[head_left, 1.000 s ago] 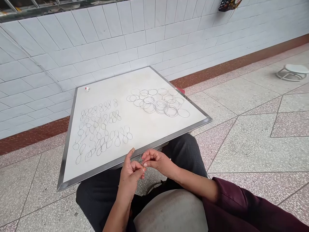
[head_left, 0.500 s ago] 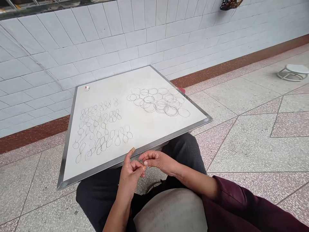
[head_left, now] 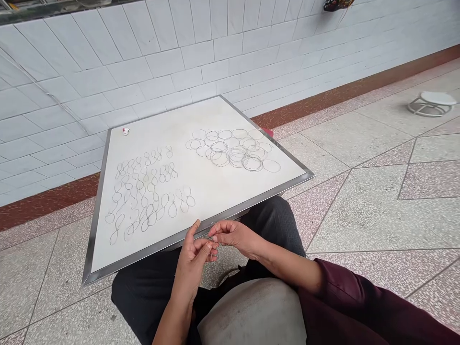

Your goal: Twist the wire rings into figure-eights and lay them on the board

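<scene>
A thin wire loop (head_left: 212,256) is pinched between my two hands, just off the near edge of the white table (head_left: 201,184). My left hand (head_left: 194,254) grips it with thumb and fingers, its index finger raised beside the metal rim. From the right, my right hand (head_left: 232,235) pinches the same wire with thumb and index finger. Rows of wires twisted into figure-eights (head_left: 172,208) lie on the table's left part. Round wire rings (head_left: 252,163) overlap one another on its right part.
A small white and red object (head_left: 125,131) sits at the table's far left corner. Behind the table stands a white tiled wall (head_left: 154,76). A round white stool (head_left: 433,103) is on the floor at the far right. My knees are under the near edge.
The view has shifted slightly. My fingers have moved a little on the wire, and more of the loop now shows below my left fingertips.
</scene>
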Motion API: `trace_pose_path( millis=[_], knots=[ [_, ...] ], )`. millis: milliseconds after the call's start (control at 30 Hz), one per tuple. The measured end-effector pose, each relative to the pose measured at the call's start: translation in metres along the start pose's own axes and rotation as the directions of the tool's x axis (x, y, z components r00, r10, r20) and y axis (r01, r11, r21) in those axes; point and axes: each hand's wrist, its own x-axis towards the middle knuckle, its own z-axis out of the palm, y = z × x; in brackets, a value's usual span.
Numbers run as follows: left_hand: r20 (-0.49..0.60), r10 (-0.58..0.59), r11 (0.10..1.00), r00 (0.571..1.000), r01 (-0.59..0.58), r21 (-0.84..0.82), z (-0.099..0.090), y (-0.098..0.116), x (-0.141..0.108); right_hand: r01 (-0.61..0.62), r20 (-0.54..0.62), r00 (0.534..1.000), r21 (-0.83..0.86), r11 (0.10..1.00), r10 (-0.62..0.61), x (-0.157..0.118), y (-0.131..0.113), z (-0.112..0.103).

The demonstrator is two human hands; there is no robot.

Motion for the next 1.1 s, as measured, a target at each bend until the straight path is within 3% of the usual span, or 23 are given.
trace_pose_path(
  millis=[167, 400, 833, 1100],
  knots=[
    [0.002, -0.046, 0.999, 0.999, 0.046, -0.026, -0.002, 0.002, -0.001, -0.009, 0.000, 1.000, 0.002, 1.000, 0.009, -0.001, -0.003, 0.001],
    [-0.040, -0.027, 0.999, 0.999, 0.026, -0.033, 0.002, 0.003, -0.003, 0.010, 0.035, 0.999, -0.025, 1.000, -0.009, -0.002, -0.004, -0.001],
    [-0.095, 0.038, 0.999, 0.995, -0.036, 0.022, 0.004, -0.004, -0.001, 0.002, 0.013, 1.000, -0.027, 1.000, -0.002, -0.001, -0.003, -0.002],
    [-0.112, 0.144, 0.982, 0.983, -0.128, 0.140, 0.000, -0.013, 0.003, -0.023, 0.018, 1.000, -0.013, 1.000, 0.023, -0.002, -0.005, -0.001]
  ],
)
